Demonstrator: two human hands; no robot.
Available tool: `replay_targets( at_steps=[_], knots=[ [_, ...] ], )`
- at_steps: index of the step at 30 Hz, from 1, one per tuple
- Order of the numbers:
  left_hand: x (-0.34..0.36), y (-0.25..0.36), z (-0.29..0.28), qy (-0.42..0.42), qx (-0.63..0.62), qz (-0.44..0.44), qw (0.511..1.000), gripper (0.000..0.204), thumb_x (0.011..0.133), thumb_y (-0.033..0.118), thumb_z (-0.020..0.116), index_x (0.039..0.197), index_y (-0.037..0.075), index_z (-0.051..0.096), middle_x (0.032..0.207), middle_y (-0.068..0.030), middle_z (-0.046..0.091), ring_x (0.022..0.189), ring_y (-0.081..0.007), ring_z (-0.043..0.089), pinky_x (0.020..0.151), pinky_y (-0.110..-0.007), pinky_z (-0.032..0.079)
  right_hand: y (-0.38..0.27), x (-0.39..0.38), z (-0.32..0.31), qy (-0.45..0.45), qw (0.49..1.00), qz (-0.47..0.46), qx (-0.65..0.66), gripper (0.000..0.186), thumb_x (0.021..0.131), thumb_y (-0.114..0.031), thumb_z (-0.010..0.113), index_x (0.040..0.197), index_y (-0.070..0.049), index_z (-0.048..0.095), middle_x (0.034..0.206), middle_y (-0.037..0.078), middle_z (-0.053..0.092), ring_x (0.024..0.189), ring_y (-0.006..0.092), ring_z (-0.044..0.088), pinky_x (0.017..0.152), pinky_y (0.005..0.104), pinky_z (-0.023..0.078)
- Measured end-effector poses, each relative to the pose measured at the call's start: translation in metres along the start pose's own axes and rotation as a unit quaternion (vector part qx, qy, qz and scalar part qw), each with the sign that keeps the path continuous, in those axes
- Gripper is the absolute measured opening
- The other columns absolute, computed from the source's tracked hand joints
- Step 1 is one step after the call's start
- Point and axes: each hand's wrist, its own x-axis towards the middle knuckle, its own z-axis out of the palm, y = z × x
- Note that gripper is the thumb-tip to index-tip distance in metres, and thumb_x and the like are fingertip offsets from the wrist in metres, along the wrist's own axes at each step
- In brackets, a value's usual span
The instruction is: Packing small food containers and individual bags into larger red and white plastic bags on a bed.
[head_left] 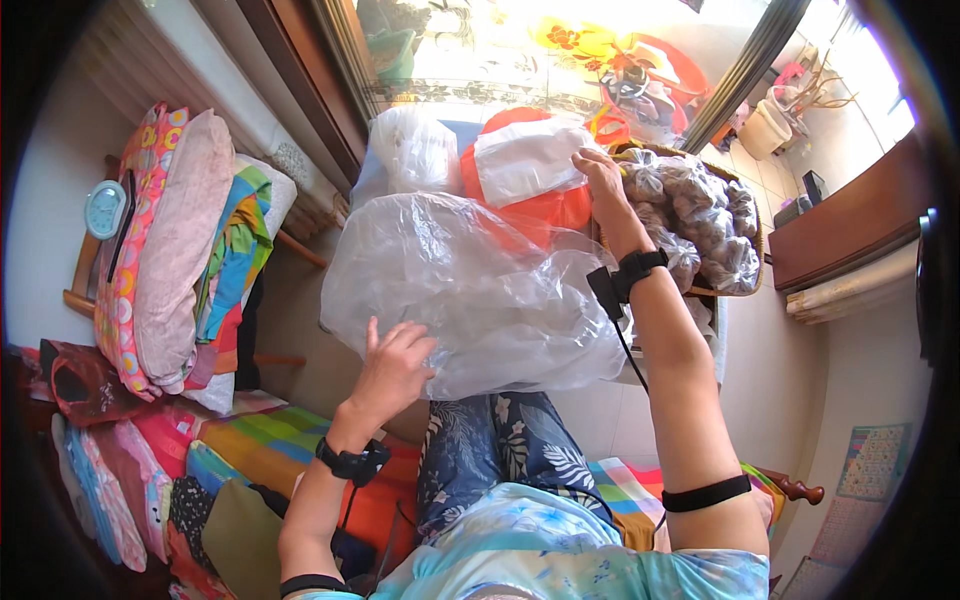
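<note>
A large clear plastic bag [480,300] spreads over the table in front of me, its near edge hanging by my knees. My left hand [392,362] is at its near left side, fingers apart, holding nothing. Farther off, a stack of flat white plastic bags [530,160] lies on an orange-red plastic bag [570,210]. My right hand [602,180] reaches to the right edge of that white stack, with its fingers closed at the edge. Left of the stack sits a bundle of clear plastic bags [412,150].
At the right, a basket [755,250] holds several knotted clear bags with brown contents [700,210]. To the left stands a chair piled with folded bedding [185,250] and a small clock [104,209]. Clothes lie at the lower left. A glass door is ahead.
</note>
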Motion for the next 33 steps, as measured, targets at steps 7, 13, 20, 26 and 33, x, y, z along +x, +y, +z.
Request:
replay_targets(
  at_steps=[7, 13, 20, 26, 33],
  knots=[
    [0.007, 0.013, -0.05, 0.145, -0.063, -0.004, 0.987, 0.048, 0.071, 0.015, 0.077, 0.114, 0.004, 0.062, 0.121, -0.0157, 0.06, 0.114, -0.0332, 0.056, 0.104, -0.047, 0.035, -0.128, -0.095, -0.004, -0.152, 0.978, -0.141, 0.017, 0.037, 0.09, -0.02, 0.055, 0.116, 0.006, 0.063, 0.117, 0.014, 0.064, 0.115, 0.0217, 0.053, 0.103, 0.0316, 0.035],
    [0.035, 0.079, -0.111, 0.281, -0.148, 0.068, 0.946, 0.062, 0.07, 0.019, 0.079, 0.124, -0.001, 0.056, 0.127, -0.02, 0.057, 0.121, -0.034, 0.052, 0.101, -0.039, 0.041, -0.191, -0.195, -0.024, -0.336, 0.932, -0.137, -0.015, 0.026, 0.09, -0.013, 0.057, 0.107, 0.003, 0.068, 0.111, 0.01, 0.065, 0.107, 0.0172, 0.057, 0.098, 0.0287, 0.039],
    [0.016, 0.119, -0.106, -0.02, -0.565, 0.079, 0.821, 0.031, 0.09, 0.016, 0.066, 0.113, -0.004, 0.061, 0.097, -0.0096, 0.068, 0.084, -0.0128, 0.065, 0.083, -0.025, 0.05, -0.201, -0.279, -0.041, -0.397, 0.909, -0.122, -0.027, 0.021, 0.087, -0.004, 0.059, 0.103, 0.006, 0.068, 0.11, 0.008, 0.061, 0.104, 0.0179, 0.057, 0.094, 0.0289, 0.042],
    [-0.009, 0.135, -0.108, 0.021, -0.533, 0.089, 0.841, 0.021, 0.095, 0.017, 0.057, 0.095, -0.003, 0.066, 0.08, -0.0066, 0.066, 0.071, -0.012, 0.063, 0.072, -0.025, 0.05, -0.189, -0.314, -0.058, -0.386, 0.917, -0.099, 0.012, 0.028, 0.087, -0.011, 0.064, 0.11, 0.006, 0.067, 0.112, 0.01, 0.063, 0.105, 0.0175, 0.06, 0.093, 0.0281, 0.045],
    [-0.024, 0.159, -0.135, 0.072, -0.482, 0.132, 0.863, 0.025, 0.095, 0.021, 0.058, 0.089, -0.002, 0.064, 0.074, -0.0059, 0.063, 0.069, -0.0125, 0.064, 0.071, -0.026, 0.05, -0.17, -0.326, -0.07, -0.179, 0.98, -0.082, 0.005, 0.038, 0.083, -0.021, 0.073, 0.11, 0.005, 0.063, 0.099, 0.007, 0.067, 0.092, 0.0121, 0.062, 0.085, 0.0262, 0.048]
  ],
)
